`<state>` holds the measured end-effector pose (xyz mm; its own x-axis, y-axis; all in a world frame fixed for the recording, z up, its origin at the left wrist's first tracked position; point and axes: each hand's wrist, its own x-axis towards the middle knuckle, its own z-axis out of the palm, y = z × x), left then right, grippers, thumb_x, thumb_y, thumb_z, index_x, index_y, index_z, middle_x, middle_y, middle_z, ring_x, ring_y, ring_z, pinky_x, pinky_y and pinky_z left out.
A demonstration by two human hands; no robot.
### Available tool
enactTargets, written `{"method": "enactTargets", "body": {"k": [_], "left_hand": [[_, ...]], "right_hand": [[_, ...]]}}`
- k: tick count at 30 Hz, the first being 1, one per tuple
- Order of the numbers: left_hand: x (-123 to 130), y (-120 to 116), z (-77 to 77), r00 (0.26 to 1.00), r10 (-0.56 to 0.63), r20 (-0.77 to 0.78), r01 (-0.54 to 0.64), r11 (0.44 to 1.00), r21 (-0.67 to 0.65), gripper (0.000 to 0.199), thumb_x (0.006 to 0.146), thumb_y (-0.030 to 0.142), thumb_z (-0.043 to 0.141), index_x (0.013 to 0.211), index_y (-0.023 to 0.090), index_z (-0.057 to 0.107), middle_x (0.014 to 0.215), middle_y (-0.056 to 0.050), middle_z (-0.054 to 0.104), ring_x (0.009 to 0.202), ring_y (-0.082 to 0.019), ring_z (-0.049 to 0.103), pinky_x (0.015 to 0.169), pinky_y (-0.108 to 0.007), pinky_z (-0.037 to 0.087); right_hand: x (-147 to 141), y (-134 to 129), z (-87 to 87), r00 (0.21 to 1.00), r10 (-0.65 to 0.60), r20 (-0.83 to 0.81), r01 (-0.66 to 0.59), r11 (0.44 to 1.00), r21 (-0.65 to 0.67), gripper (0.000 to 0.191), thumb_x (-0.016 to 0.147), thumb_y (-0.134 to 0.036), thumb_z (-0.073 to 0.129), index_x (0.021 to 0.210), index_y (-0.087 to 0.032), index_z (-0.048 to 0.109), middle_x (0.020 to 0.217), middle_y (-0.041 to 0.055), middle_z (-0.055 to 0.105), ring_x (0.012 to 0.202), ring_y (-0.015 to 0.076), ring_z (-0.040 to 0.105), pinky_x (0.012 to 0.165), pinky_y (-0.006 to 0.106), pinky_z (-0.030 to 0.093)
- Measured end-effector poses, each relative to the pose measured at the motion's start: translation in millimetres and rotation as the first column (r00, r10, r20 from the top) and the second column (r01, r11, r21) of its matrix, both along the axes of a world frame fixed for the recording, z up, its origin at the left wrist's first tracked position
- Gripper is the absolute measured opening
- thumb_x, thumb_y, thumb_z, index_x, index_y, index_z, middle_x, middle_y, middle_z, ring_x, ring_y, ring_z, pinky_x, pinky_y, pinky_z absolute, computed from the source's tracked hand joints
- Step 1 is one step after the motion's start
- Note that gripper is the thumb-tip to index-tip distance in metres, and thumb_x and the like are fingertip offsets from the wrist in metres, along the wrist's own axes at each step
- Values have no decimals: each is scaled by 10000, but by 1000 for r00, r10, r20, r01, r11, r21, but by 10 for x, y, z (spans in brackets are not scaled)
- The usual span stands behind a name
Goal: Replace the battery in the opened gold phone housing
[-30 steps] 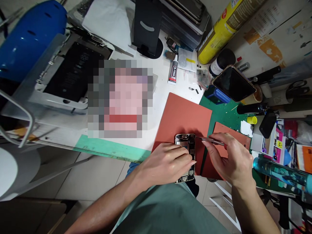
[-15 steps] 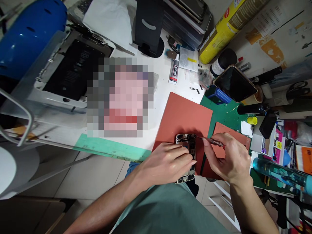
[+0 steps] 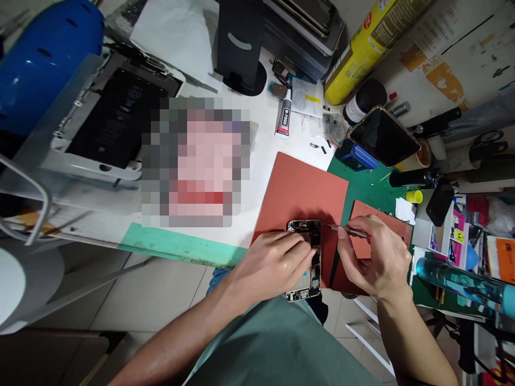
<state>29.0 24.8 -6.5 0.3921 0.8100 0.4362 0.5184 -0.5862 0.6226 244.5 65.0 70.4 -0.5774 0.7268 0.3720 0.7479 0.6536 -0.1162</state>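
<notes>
An opened smartphone [image 3: 314, 279] with its circuitry exposed lies at the near edge of a reddish-brown mat [image 3: 301, 187]. My left hand [image 3: 277, 262] rests across the phone's left side. Its fingers are bent together over the middle of the phone, covering part of the inside. Between the thumb and fingers of my right hand [image 3: 380, 257] is a slim metal tool [image 3: 352, 232] with a thin tip. That tip points left and reaches the upper right edge of the phone. Whether it touches a part there is too small to tell.
A B-7000 glue tube [image 3: 284, 115] and small loose parts lie beyond the mat. A phone [image 3: 384, 136] rests on a blue stand [image 3: 362, 155]. Further left are an opened tablet [image 3: 116, 118] and a pixelated area. A blue bottle [image 3: 462, 281] lies at right.
My left fingers have curled in and drawn back slightly, baring more of the phone's lower inside. The tool tip has stayed by the phone's upper right edge. The view has shifted slightly.
</notes>
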Motion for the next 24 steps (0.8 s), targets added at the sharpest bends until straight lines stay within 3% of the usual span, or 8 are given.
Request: {"method": "enactTargets", "body": {"k": [11,16,21,24], "left_hand": [[-1,-2,-13,1000,19,3,-19,999,27,229,1088,147,525,941,148,700,870,-24,760,786,-175,738,720,-343,596],[8,3,-23,993,31,-117,-15,991,131,293,1080,99,479,885,151,691,803,-25,721,785,-189,721,669,-353,567],[18,5,-32,994,35,-107,-20,990,137,274,1066,97,509,849,155,667,773,-11,675,771,-187,697,654,-356,541],[20,7,-35,995,38,-89,-27,991,128,265,1054,93,530,827,159,651,764,-2,653,743,-181,676,642,-357,523]], "right_hand": [[-8,37,-41,1000,-28,-4,29,998,55,236,965,-153,741,1142,-220,601,812,-20,728,597,137,666,573,271,539],[-26,49,-29,1000,-5,-4,6,999,49,219,974,-125,718,1128,-218,593,794,-18,710,597,137,645,568,276,527],[-30,50,-28,1000,16,-7,-16,1000,9,220,969,-100,705,1125,-202,588,809,-5,702,635,141,655,589,277,526],[-27,37,-36,1000,-4,16,3,997,75,210,968,-106,740,1080,-205,593,760,-33,686,572,120,604,571,269,504]]}}
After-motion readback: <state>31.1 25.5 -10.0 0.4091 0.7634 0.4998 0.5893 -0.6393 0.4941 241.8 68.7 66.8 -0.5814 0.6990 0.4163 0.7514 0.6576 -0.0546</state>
